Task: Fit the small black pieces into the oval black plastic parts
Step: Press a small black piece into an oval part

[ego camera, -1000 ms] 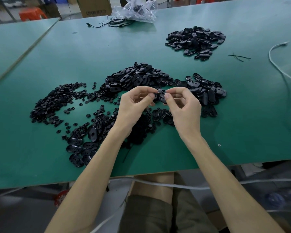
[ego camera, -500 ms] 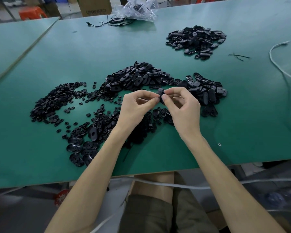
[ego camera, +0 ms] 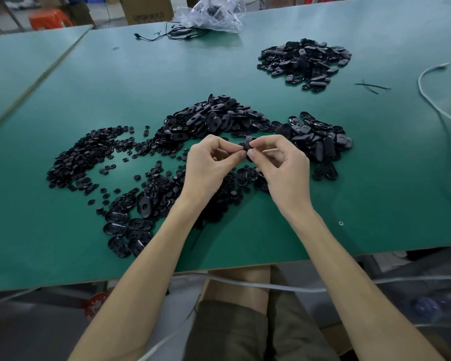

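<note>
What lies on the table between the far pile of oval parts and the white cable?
A few thin black strands; otherwise bare table, in the head view.

Cardboard box (ego camera: 146, 7), far side, left of centre: one line of dark print, too blurred to read.
Elsewhere: nothing legible.

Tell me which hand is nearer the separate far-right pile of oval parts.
Right. The right hand lies nearer the person than the far pile and slightly to its left; the left hand lies further left, so farther off. Both pinch a black part.
</note>
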